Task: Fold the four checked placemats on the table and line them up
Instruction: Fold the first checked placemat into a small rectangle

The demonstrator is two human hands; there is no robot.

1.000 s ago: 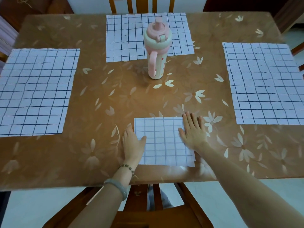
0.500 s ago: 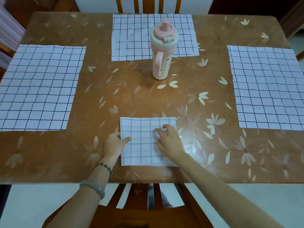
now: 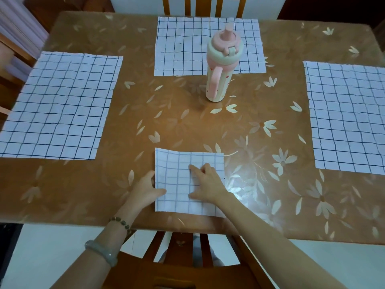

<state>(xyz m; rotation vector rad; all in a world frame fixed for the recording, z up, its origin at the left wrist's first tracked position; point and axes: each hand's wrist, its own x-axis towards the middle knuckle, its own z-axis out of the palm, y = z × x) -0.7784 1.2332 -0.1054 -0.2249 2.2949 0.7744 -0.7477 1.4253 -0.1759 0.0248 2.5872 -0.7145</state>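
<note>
A folded white placemat with a dark grid lies at the near edge of the table. My left hand pinches its left edge, thumb on top of the cloth. My right hand rests flat on its right half, fingers spread. Three more checked placemats lie unfolded: one at the left, one at the far middle, one at the right.
A pink and cream bottle with a handle stands upright in front of the far placemat, covering part of it. The brown flowered table has wooden chairs at the near side and far side.
The folded placemat has narrowed: its right part was brought over to the left. My right hand moved left onto the cloth, and my left hand took hold of the left edge.
</note>
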